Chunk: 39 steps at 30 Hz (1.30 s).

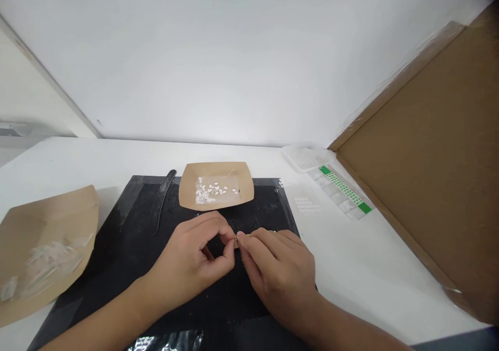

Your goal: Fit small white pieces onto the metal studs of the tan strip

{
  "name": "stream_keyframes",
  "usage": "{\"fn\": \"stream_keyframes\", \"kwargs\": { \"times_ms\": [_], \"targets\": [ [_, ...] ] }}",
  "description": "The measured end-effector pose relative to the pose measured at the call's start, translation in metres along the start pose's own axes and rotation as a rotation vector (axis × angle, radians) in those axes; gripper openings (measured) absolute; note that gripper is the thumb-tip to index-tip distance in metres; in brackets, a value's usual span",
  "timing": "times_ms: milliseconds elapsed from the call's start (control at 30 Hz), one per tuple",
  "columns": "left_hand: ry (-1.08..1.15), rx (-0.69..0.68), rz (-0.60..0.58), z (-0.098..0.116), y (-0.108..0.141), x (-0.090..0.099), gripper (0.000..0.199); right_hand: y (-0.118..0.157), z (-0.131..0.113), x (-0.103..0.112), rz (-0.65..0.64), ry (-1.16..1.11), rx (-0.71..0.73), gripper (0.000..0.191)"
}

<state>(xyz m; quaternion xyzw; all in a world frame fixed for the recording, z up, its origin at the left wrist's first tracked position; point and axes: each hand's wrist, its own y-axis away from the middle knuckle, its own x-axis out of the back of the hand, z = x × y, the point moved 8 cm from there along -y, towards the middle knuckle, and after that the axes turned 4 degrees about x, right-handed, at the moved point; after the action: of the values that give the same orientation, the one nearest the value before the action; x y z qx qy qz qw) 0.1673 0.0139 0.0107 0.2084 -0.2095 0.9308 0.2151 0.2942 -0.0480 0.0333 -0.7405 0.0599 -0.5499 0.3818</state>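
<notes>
My left hand (205,247) is closed in a pinch, thumb and forefinger meeting at a tiny piece (236,241) too small to name. Against the same spot, my right hand (278,265) presses its thumb and fingers together, and what they hold is mostly covered. Both hands are above a black mat (163,268), fingertips nearly touching. Just beyond them is a brown paper tray (216,170) with small white oval pieces (212,191) in it. A dark curved strip with a rounded end (161,203) lies on the mat's left side.
At the left, another paper tray (58,200) holds clear plastic strips (50,260). On the right are rows of small white pieces (307,205), a green-and-white labelled clear case (345,190) and a translucent lid (304,158). A large cardboard panel (432,148) leans along the right edge.
</notes>
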Motion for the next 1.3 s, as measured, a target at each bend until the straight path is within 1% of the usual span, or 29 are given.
{"fn": "stream_keyframes", "kwargs": {
  "times_ms": [100,367,500,633,767,867,933,1033,1100,1167,1300],
  "targets": [
    [-0.008,0.006,0.018,-0.001,0.002,0.001,0.012,0.000,0.000,0.000,0.008,-0.040,-0.011,0.024],
    [-0.064,-0.010,0.070,0.000,0.003,0.001,0.013,0.005,0.003,-0.006,-0.032,-0.162,-0.063,0.020],
    [-0.069,0.003,0.070,0.000,0.003,0.001,0.012,0.008,0.006,-0.011,-0.067,-0.211,-0.094,0.019],
    [-0.060,0.028,0.047,-0.001,0.001,0.001,0.012,0.010,0.008,-0.014,-0.092,-0.270,-0.119,0.015],
    [-0.022,0.095,0.008,-0.006,0.000,-0.001,0.011,0.012,0.012,-0.015,-0.110,-0.350,-0.157,0.011],
    [0.043,0.167,-0.025,-0.011,-0.001,-0.002,0.010,0.012,0.017,-0.019,-0.143,-0.463,-0.209,0.010],
    [0.129,0.253,-0.071,-0.018,0.001,-0.006,0.008,0.012,0.020,-0.022,-0.174,-0.535,-0.254,0.009],
    [0.296,0.420,-0.163,-0.030,0.006,-0.014,0.004,0.011,0.025,-0.025,-0.222,-0.623,-0.333,0.009],
    [0.384,0.494,-0.197,-0.035,0.009,-0.017,0.005,0.011,0.026,-0.027,-0.248,-0.697,-0.380,0.010],
    [0.436,0.516,-0.213,-0.036,0.009,-0.018,0.008,0.010,0.028,-0.027,-0.251,-0.770,-0.422,0.010],
    [0.479,0.471,-0.242,-0.035,0.005,-0.017,0.012,0.010,0.032,-0.028,-0.238,-0.827,-0.478,0.012]
  ]
}}
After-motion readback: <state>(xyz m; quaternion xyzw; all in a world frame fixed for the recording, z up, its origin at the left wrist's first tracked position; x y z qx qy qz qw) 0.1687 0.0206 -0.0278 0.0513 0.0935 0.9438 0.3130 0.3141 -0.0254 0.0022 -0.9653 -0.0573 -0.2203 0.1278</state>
